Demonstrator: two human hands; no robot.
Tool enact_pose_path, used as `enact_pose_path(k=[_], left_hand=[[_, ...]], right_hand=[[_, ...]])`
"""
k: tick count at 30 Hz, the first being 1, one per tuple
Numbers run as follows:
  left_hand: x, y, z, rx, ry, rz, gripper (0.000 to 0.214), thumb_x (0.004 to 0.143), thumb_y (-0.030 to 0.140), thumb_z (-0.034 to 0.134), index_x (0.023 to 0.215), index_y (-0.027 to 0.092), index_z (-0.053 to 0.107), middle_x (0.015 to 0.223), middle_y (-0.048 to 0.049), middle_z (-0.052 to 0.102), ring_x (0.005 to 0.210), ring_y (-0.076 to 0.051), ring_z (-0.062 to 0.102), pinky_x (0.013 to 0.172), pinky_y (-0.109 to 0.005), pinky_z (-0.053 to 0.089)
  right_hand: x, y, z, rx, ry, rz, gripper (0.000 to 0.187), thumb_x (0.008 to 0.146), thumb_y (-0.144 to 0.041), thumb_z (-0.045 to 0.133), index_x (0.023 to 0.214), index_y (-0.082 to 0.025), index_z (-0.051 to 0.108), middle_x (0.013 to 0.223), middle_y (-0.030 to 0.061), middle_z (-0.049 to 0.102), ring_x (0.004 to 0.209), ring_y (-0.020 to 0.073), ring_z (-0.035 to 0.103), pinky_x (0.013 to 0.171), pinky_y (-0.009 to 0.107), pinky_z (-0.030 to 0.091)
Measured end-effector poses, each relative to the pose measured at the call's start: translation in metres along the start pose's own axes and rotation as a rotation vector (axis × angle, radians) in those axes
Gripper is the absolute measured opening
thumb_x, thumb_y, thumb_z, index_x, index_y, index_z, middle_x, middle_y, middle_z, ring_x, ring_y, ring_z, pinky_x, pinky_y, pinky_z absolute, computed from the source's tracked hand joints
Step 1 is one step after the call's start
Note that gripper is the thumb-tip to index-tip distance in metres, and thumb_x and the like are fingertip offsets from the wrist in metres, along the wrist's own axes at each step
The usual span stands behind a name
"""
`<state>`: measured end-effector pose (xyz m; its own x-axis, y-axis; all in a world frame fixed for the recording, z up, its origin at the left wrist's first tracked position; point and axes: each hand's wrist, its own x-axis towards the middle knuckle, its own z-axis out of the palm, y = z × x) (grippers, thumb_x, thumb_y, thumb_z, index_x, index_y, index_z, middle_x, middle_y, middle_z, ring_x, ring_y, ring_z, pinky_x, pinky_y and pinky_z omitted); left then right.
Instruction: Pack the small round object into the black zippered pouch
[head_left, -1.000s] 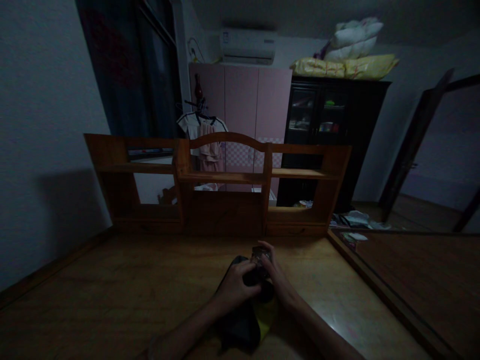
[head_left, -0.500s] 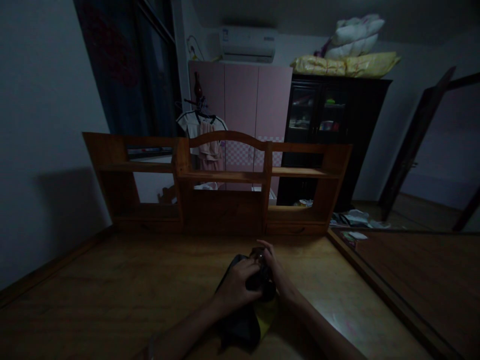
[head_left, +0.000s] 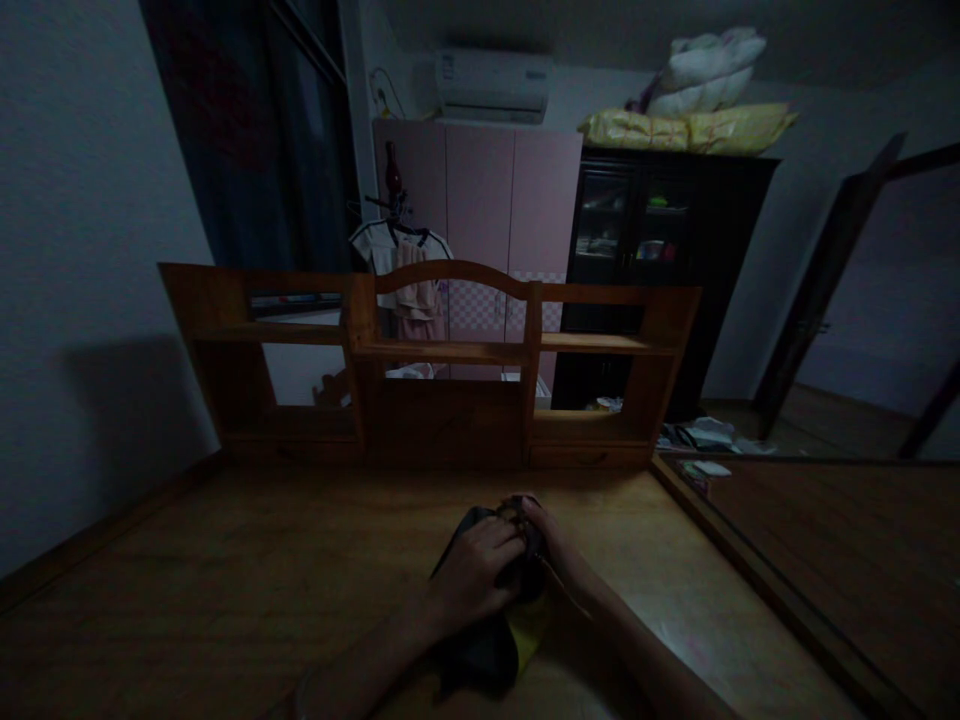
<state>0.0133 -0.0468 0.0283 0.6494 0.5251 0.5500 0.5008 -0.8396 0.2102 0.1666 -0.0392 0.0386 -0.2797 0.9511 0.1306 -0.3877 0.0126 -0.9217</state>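
A soft black-and-yellow bundle (head_left: 480,655), perhaps fabric, lies on the wooden tabletop right in front of me; the dim light hides its exact kind. My left hand (head_left: 474,568) is wrapped over its upper part from the left, fingers curled round the dark material. From the right, my right hand (head_left: 556,545) closes on the same dark top end, its fingers bent near the left fingertips. Something small and brownish shows between the fingers, too dark to name. Yellow material is visible below the hands, on the bundle's right side.
A wooden shelf unit (head_left: 442,425) stands along the table's far edge. A wall (head_left: 90,300) borders the left, and a raised wooden edge (head_left: 750,575) runs along the right. Beyond are a pink wardrobe (head_left: 480,200), a dark cabinet (head_left: 727,250) and hanging clothes (head_left: 412,285).
The right hand's fingers have bent down over the top end of the bundle, where they were more stretched out before. The left hand has hardly moved, closing slightly.
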Motion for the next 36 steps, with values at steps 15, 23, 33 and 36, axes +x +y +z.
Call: enact_pose_path(k=[15,23,33,36], left_hand=[[0.001,0.003,-0.001,-0.011,0.019,0.017,0.023,0.069,0.011,0.059,0.091,0.020,0.054,0.097,-0.0058,0.061,0.096,-0.024,0.054,0.090,-0.037,0.042],[0.002,0.004,-0.003,0.000,0.020,0.008,0.027,0.069,0.011,0.059,0.095,0.020,0.054,0.101,-0.0064,0.061,0.097,-0.024,0.054,0.090,-0.037,0.042],[0.001,0.002,0.000,0.019,-0.010,0.005,0.024,0.072,0.012,0.058,0.094,0.019,0.053,0.100,-0.0063,0.060,0.096,-0.024,0.054,0.087,-0.037,0.043],[0.001,0.003,0.000,0.008,-0.002,0.001,0.023,0.071,0.011,0.058,0.093,0.019,0.053,0.098,-0.0056,0.061,0.095,-0.023,0.054,0.087,-0.036,0.043]], right_hand=[[0.000,0.007,-0.002,-0.025,0.059,-0.047,0.031,0.082,-0.048,0.058,0.089,-0.018,0.063,0.081,0.0005,0.061,0.081,0.0172,0.055,0.079,0.028,0.043],[-0.002,0.006,-0.003,-0.085,0.085,-0.079,0.033,0.081,-0.051,0.057,0.086,-0.019,0.063,0.084,0.0015,0.062,0.086,0.0187,0.054,0.084,0.029,0.042],[0.000,0.005,-0.001,-0.099,0.088,-0.092,0.031,0.080,-0.050,0.059,0.087,-0.019,0.063,0.084,0.0005,0.062,0.086,0.0186,0.054,0.085,0.030,0.041],[-0.003,-0.001,0.002,-0.086,0.085,-0.090,0.032,0.078,-0.052,0.060,0.086,-0.021,0.064,0.081,0.0006,0.063,0.086,0.0201,0.055,0.084,0.032,0.041]])
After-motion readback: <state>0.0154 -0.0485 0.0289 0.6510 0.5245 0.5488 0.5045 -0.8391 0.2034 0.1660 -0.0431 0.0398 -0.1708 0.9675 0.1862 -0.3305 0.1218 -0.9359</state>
